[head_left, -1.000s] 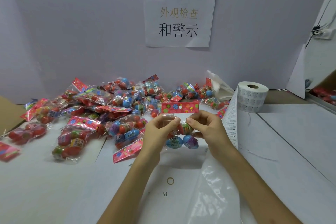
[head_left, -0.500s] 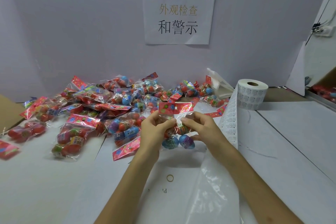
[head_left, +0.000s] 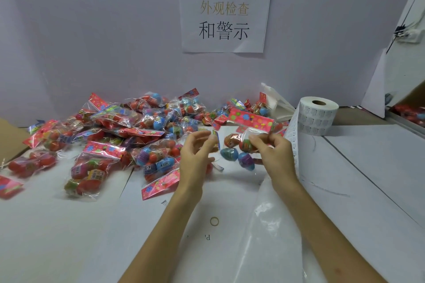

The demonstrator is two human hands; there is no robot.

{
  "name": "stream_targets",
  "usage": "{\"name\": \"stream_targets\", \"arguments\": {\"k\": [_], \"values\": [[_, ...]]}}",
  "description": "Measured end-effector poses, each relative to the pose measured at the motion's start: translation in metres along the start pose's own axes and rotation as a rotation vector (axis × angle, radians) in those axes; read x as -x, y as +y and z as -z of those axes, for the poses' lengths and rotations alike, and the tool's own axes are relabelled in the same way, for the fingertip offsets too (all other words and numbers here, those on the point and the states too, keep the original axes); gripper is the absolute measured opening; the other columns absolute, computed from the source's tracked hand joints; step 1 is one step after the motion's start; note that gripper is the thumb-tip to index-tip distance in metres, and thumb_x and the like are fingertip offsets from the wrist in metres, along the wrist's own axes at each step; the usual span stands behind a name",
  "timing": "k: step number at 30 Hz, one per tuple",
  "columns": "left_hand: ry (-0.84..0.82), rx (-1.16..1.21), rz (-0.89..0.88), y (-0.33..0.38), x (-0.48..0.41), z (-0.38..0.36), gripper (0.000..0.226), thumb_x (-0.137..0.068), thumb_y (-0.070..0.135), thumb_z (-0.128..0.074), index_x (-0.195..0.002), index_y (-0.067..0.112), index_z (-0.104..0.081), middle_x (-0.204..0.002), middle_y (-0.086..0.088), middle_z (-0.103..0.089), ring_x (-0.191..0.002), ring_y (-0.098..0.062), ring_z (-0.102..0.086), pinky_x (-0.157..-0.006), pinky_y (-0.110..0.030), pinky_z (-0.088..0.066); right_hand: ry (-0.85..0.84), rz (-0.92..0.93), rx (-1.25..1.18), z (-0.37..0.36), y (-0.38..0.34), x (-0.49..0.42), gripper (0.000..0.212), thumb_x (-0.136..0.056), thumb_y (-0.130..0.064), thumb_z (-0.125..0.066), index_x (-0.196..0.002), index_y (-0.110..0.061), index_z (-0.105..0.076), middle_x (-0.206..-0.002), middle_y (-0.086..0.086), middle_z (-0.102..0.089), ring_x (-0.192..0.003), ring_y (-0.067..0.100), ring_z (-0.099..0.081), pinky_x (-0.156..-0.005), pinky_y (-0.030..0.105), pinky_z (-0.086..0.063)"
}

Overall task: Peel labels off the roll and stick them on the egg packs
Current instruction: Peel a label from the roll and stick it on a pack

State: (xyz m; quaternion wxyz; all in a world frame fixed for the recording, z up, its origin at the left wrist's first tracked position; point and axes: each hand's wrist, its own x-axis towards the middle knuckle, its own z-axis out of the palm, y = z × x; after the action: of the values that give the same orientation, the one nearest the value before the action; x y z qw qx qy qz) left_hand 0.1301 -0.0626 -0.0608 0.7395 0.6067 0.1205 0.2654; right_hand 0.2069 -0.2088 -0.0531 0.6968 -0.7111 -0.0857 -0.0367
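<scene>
Egg pack (head_left: pixel 249 120): lifted at centre, film pinched by right grip (head_left: pixel 276 156), likely steadied for labelling. Left grip (head_left: pixel 195 158): curled at its 9 o'clock edge, hold untellable. Label roll (head_left: pixel 318 118): 2 o'clock, handy.

Held egg pack (head_left: pixel 239 145) tilted; label roll (head_left: pixel 318 119) upright.

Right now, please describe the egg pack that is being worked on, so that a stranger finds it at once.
Look below the paper sign on the wall, in front of the heap of packs. The egg pack hangs from the right hand, left of the label roll. Unlike the others, it is lifted off the table.
</scene>
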Motion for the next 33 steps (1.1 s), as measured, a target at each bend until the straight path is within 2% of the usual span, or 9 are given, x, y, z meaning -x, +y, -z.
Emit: {"name": "stream_targets", "arguments": {"k": [5,9,12,16,18,20,23,28,33], "values": [[-0.175,-0.185,-0.097,-0.003,0.008,-0.008,0.024,-0.091,0.037,-0.072,-0.113,0.028,-0.068,-0.109,0.011,-0.072,-0.101,-0.007,-0.069,-0.072,-0.014,-0.054,-0.123,-0.098,-0.211,0.001,-0.006,0.004,0.004,-0.095,-0.017,-0.069,-0.093,-0.02,-0.072,-0.089,0.003,-0.078,-0.085,0.021,-0.076,-0.056,0.03,-0.059],[-0.194,-0.244,-0.089,-0.005,0.009,-0.007,0.041,-0.086,0.036,-0.079,-0.123,0.035,-0.061,-0.119,0.016,-0.066,-0.113,-0.008,-0.064,-0.091,-0.028,-0.055,-0.443,-0.006,-0.165,0.002,-0.006,0.005,0.017,-0.098,-0.023,-0.064,-0.11,-0.017,-0.074,-0.111,0.006,-0.076,-0.109,0.022,-0.072,-0.086,0.04,-0.06],[-0.063,-0.173,-0.055,-0.002,0.005,-0.001,0.034,-0.09,0.021,-0.077,-0.119,0.026,-0.061,-0.11,0.004,-0.07,-0.1,-0.017,-0.069,-0.07,-0.023,-0.058,-0.52,0.042,-0.184,0.006,-0.009,0.004,0.02,-0.095,-0.024,-0.065,-0.111,-0.014,-0.073,-0.113,0.007,-0.075,-0.111,0.022,-0.071,-0.086,0.033,-0.058],[0.026,-0.058,0.071,0.001,-0.001,0.003,0.039,-0.095,0.025,-0.071,-0.131,0.021,-0.056,-0.114,-0.005,-0.071,-0.078,-0.007,-0.075,-0.057,-0.014,-0.054,0.06,0.373,0.088,0.015,-0.01,-0.003,0.012,-0.088,-0.002,-0.069,-0.09,-0.013,-0.075,-0.088,0.001,-0.076,-0.084,0.008,-0.07,-0.077,0.031,-0.056],[0.044,-0.05,0.078,0.001,-0.002,0.003,0.044,-0.095,0.027,-0.071,-0.134,0.02,-0.053,-0.115,-0.006,-0.071,-0.072,-0.002,-0.073,-0.055,-0.012,-0.052,0.351,0.428,0.275,0.026,-0.009,-0.01,0.021,-0.082,0.002,-0.071,-0.094,-0.015,-0.074,-0.098,0.0,-0.072,-0.091,0.009,-0.065,-0.085,0.041,-0.055],[0.048,-0.072,0.066,-0.001,-0.001,0.002,0.04,-0.094,0.025,-0.072,-0.128,0.024,-0.052,-0.117,-0.007,-0.07,-0.076,-0.006,-0.074,-0.057,-0.012,-0.053,0.435,0.322,0.404,0.038,-0.005,-0.017,0.037,-0.08,-0.001,-0.075,-0.113,-0.016,-0.068,-0.123,0.007,-0.062,-0.113,0.025,-0.057,-0.094,0.046,-0.052],[0.059,-0.237,-0.009,-0.006,0.0,0.002,0.044,-0.091,0.022,-0.076,-0.125,0.027,-0.048,-0.119,-0.003,-0.068,-0.09,-0.012,-0.072,-0.063,-0.014,-0.057,0.276,0.022,0.352,0.049,-0.001,-0.028,0.061,-0.083,-0.001,-0.075,-0.135,-0.016,-0.047,-0.14,0.012,-0.048,-0.12,0.03,-0.054,-0.098,0.044,-0.049],[0.141,-0.64,-0.193,-0.012,0.004,0.001,0.071,-0.087,0.02,-0.08,-0.14,0.026,-0.034,-0.118,0.005,-0.066,-0.097,-0.012,-0.068,-0.085,-0.026,-0.06,0.029,-0.288,0.036,0.045,0.001,-0.032,0.033,-0.09,0.003,-0.064,-0.121,-0.009,-0.062,-0.115,0.017,-0.068,-0.093,0.03,-0.07,-0.085,0.047,-0.059],[0.301,-1.021,-0.333,-0.01,0.006,0.002,0.087,-0.081,0.023,-0.084,-0.153,0.018,-0.034,-0.139,-0.005,-0.053,-0.126,-0.024,-0.049,-0.108,-0.037,-0.043,-0.119,-0.299,0.093,0.037,0.005,-0.027,0.011,-0.096,-0.014,-0.064,-0.086,-0.012,-0.069,-0.085,0.006,-0.073,-0.07,0.018,-0.07,-0.056,0.026,-0.049]]}}
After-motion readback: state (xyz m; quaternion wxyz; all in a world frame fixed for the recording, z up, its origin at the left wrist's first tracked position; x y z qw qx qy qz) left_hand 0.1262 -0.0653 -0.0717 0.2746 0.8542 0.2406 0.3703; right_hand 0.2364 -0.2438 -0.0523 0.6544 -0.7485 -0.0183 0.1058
